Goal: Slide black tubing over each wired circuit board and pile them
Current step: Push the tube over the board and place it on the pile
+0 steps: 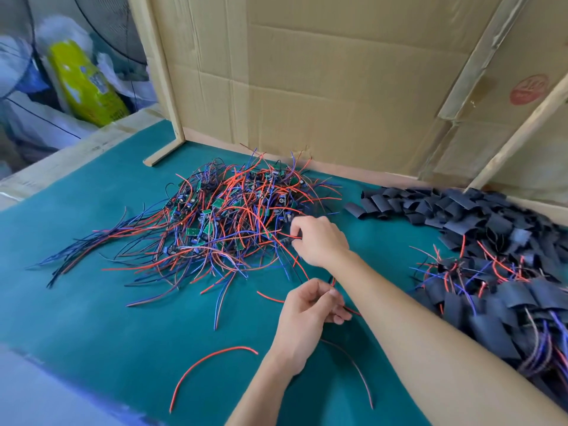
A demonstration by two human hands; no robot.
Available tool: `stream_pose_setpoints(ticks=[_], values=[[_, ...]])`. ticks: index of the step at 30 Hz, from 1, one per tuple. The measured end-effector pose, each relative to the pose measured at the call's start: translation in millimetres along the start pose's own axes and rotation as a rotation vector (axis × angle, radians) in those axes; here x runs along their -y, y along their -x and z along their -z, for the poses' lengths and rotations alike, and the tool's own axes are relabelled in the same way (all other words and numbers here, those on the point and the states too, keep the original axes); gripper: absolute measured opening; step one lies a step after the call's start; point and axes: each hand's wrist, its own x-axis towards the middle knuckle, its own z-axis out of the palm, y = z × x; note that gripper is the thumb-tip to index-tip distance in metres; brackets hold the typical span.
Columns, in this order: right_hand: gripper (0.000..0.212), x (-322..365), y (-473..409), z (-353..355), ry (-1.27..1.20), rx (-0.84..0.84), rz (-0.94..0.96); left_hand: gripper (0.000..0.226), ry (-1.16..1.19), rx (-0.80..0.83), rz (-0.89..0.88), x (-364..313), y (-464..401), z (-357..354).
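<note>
Right hand [319,239] pinches red wire [293,236] at 4 o'clock edge of board heap [221,216] — left hand [310,309] pinches wires nearer. Tubing [455,210] at 2 o'clock; sleeved pile [498,299] at 3.

Bare green mat [101,318] lies left of the tangled wire heap [221,222].

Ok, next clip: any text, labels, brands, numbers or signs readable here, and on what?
None can be read for certain.
Red round stamp on the cardboard sheet: characters inside, too blurred to read.
Yellow-green package behind the table: printed label, too blurred to read.
Green circuit boards in the wire pile: any markings too small to tell.
</note>
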Motion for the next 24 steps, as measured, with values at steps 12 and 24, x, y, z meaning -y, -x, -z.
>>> stream_pose_setpoints(ticks=[12,24], values=[[0.019,-54,29,44,-0.036,-0.028,-0.058,0.014,0.022,-0.003,-0.005,2,0,3],[0.023,-54,157,36,-0.504,-0.061,-0.125,0.043,0.220,-0.031,0.078,5,-2,2]])
